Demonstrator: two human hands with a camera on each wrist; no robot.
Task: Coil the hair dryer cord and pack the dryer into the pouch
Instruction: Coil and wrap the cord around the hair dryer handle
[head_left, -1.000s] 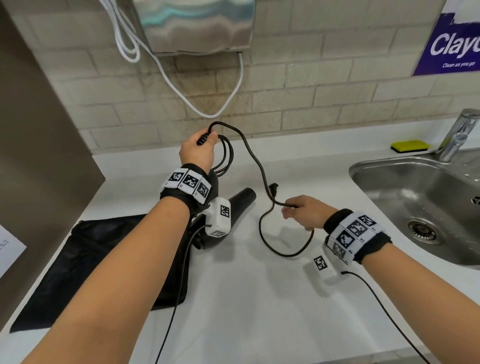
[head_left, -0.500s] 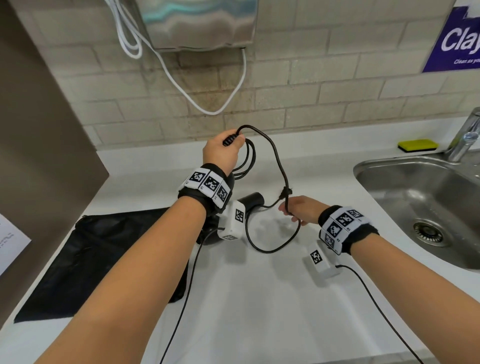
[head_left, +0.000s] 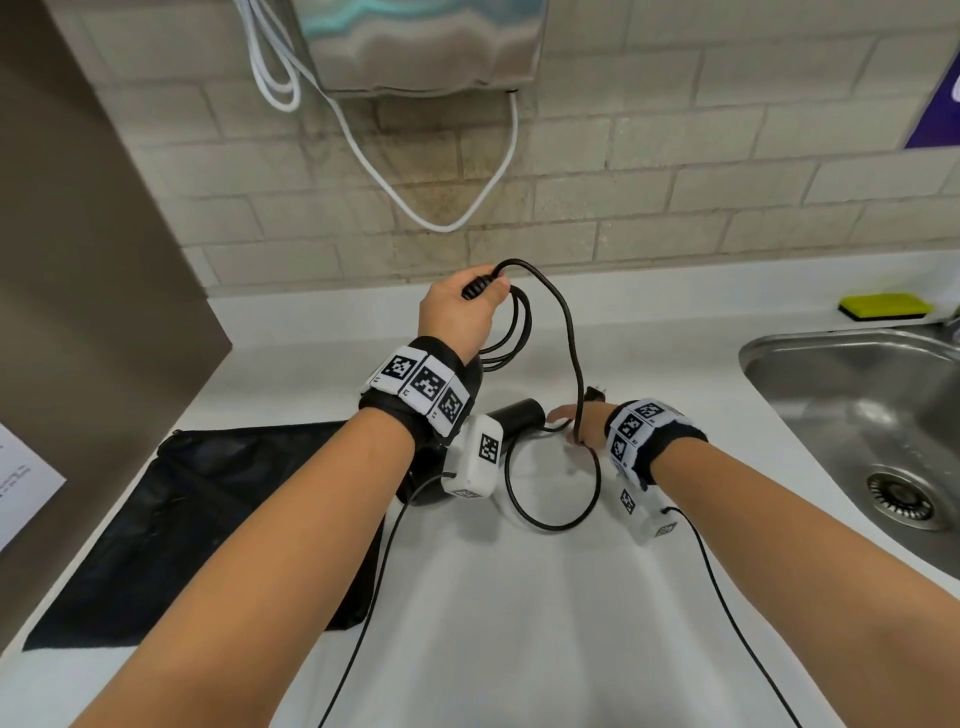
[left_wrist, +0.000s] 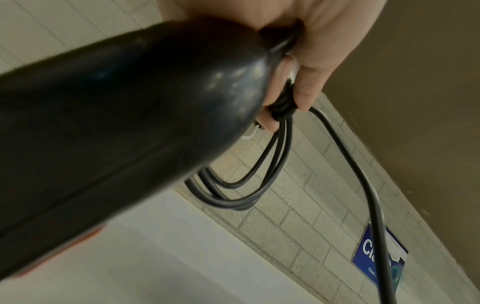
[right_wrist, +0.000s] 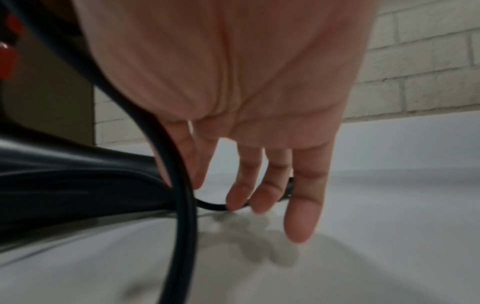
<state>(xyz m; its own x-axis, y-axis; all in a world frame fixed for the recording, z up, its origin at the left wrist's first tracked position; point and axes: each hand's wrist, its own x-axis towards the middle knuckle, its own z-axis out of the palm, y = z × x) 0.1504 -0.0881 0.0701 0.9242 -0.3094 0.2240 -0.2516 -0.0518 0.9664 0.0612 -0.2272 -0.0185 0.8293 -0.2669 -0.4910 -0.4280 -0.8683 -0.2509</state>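
Observation:
My left hand (head_left: 457, 312) is raised near the back wall and grips the end of the black hair dryer's handle together with several loops of its black cord (head_left: 519, 332). In the left wrist view the fingers (left_wrist: 309, 82) curl round the bunched cord (left_wrist: 280, 107) beside the dryer handle (left_wrist: 130, 102). The dryer's barrel (head_left: 519, 415) pokes out low under my left wrist. My right hand (head_left: 571, 418) is beside the barrel with straight fingers (right_wrist: 303, 205); the loose cord (right_wrist: 182, 195) runs past its thumb side. The plug (head_left: 595, 393) lies just behind it. A black pouch (head_left: 208, 519) lies flat at the left.
A steel sink (head_left: 857, 415) takes up the right, with a yellow sponge (head_left: 888, 305) behind it. A white cable (head_left: 441, 223) hangs from a metal dispenser (head_left: 415, 47) on the brick wall. A brown panel (head_left: 78, 260) closes the left side. Wrist-camera wires trail over the white counter (head_left: 519, 623).
My right hand moved left toward the dryer and its fingers went from pinching the cord near the plug to straight. The free loop shrank. My left hand kept its grip.

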